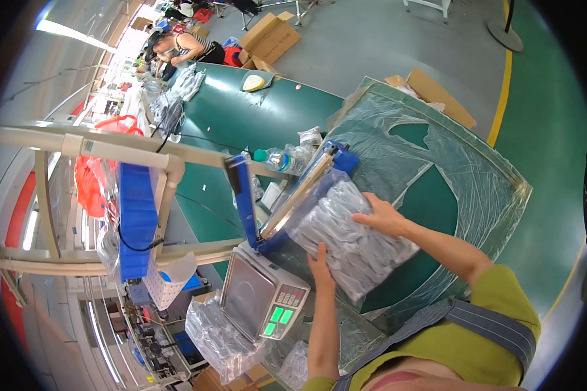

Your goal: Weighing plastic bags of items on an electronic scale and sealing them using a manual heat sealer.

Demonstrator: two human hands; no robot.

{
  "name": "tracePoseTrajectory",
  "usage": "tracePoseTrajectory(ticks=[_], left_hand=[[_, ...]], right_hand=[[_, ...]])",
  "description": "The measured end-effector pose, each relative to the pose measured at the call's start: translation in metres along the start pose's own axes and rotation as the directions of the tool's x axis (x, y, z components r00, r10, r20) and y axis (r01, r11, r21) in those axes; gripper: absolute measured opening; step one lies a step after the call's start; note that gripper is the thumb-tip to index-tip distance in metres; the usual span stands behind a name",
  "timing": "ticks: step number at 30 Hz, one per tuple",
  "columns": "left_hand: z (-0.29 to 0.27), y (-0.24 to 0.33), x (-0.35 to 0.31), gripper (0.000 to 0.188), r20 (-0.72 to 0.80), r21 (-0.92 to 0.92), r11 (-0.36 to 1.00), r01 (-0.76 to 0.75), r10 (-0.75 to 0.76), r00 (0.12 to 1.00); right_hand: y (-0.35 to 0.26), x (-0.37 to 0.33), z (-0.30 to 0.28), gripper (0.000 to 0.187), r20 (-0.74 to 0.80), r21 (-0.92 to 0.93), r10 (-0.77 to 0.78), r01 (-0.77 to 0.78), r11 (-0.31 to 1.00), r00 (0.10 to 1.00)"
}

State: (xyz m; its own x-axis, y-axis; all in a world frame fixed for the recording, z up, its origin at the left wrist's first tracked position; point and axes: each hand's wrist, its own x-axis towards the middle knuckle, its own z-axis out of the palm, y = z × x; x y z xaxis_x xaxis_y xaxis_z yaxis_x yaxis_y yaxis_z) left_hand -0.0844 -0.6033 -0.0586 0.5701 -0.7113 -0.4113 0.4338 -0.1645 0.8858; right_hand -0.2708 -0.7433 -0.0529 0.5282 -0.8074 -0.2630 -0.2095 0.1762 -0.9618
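A large clear plastic bag (352, 241) packed with whitish wrapped pieces lies between my two hands. My left hand (321, 267) grips its near left side, thumb up along the plastic. My right hand (381, 217) is closed on the right side, fingers partly behind the bag. The bag's far edge reaches the blue heat sealer (300, 195), whose blue arm with a black handle (241, 195) stands raised. I cannot tell whether that edge lies between the sealer's bars.
A scale (249, 296) with a lit green display stands left of my left hand, beside a plastic-wrapped bundle (218, 335). Past the sealer is a water bottle (274, 158). Clear sheeting (482, 189) covers the table at right. A pipe frame (104, 146) holds a blue bin (135, 221). Another person (189, 49) bends over the far end.
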Motion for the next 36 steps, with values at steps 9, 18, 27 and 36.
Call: tracePoseTrajectory(ticks=[9,18,27,36], left_hand=[[0.159,-0.054,-0.023,0.061,0.244,0.152,0.988,0.035,-0.072,0.967],[0.029,0.035,-0.098,0.029,0.242,0.447,0.712,-0.542,0.486,0.839],[-0.226,-0.046,-0.392,0.03,-0.829,0.084,0.975,0.205,-0.046,0.558],[-0.188,-0.13,-0.356,0.03,-0.408,-0.827,0.55,-0.118,-0.443,0.798]], right_hand=[[-0.006,-0.018,-0.16,0.054,-0.098,-0.185,-0.028,0.009,0.983,0.995],[0.057,0.012,-0.206,0.044,-0.073,-0.955,-0.64,0.131,0.265,0.765],[0.028,-0.178,0.183,0.027,0.802,-0.228,0.288,-0.178,0.957,0.524],[0.034,-0.247,0.305,0.052,0.826,-0.427,0.513,-0.334,0.841,0.236]])
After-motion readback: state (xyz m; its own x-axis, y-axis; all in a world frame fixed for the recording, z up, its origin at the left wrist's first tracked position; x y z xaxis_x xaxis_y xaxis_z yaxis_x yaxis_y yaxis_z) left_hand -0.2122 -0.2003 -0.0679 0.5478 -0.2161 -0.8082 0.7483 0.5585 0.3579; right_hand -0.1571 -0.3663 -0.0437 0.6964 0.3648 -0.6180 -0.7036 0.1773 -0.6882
